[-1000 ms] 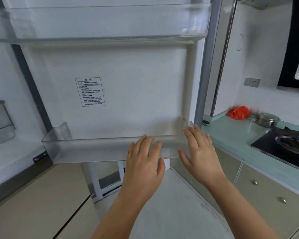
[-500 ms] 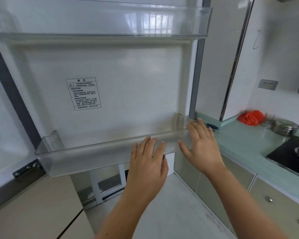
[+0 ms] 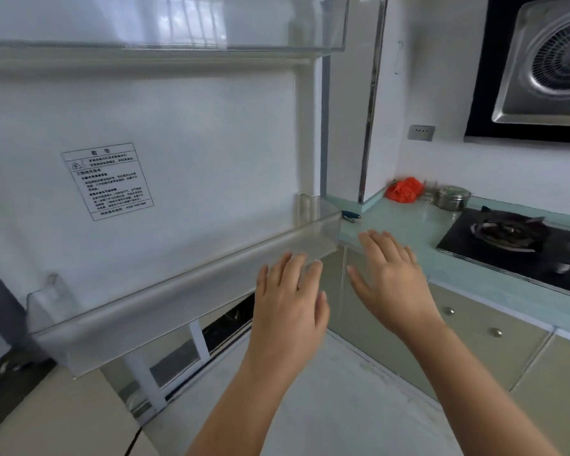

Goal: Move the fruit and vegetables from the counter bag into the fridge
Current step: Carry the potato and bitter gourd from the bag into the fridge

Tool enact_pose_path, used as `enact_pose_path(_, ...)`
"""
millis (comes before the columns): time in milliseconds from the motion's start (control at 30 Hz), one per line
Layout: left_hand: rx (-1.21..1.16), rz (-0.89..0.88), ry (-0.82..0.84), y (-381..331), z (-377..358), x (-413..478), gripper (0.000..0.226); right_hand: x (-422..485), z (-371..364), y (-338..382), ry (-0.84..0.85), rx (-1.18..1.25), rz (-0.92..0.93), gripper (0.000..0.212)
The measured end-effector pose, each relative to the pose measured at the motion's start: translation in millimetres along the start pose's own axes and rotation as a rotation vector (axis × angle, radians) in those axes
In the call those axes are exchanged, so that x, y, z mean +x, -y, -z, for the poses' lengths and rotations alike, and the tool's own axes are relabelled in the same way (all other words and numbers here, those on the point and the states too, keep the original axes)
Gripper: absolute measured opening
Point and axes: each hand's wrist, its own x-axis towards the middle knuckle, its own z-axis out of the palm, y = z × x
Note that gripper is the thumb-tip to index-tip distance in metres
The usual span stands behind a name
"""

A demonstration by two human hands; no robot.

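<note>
The fridge door (image 3: 185,153) stands swung open, its white inner side facing me with a warning label and two clear plastic door shelves. My left hand (image 3: 290,301) is flat with straight fingers, its fingertips at the front of the lower door shelf (image 3: 165,301). My right hand (image 3: 392,274) is also flat and empty, just right of the shelf's end and off the door. A red plastic bag (image 3: 403,189) lies in the far corner of the pale green counter (image 3: 405,225). Its contents are hidden.
A steel lidded pot (image 3: 452,197) stands beside the bag. A black gas hob (image 3: 514,245) fills the counter's right part, with a range hood (image 3: 540,60) above. A small dark tool (image 3: 351,216) lies on the counter near the door edge. Cabinet drawers (image 3: 474,327) run below.
The door has swung away to the left. My right hand has come off the lower shelf's end and now hovers beside it. The view has turned right toward the counter.
</note>
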Motion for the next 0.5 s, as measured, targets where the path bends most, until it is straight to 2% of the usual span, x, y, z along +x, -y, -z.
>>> enact_pose_path(133,-0.163,-0.134,0.047,-23,-5,-10,0.038,-62,29,2,-0.019,-0.179,-0.147,0.043)
enact_pose_path(233,-0.304,-0.241,0.063,-48,-10,-23,0.036,-105,53,3,-0.028,-0.252,-0.256,0.049)
enact_pose_path(500,-0.618,-0.439,0.152,-150,-13,-54,0.037,-203,130,-15,-0.107,-0.479,-0.538,0.046)
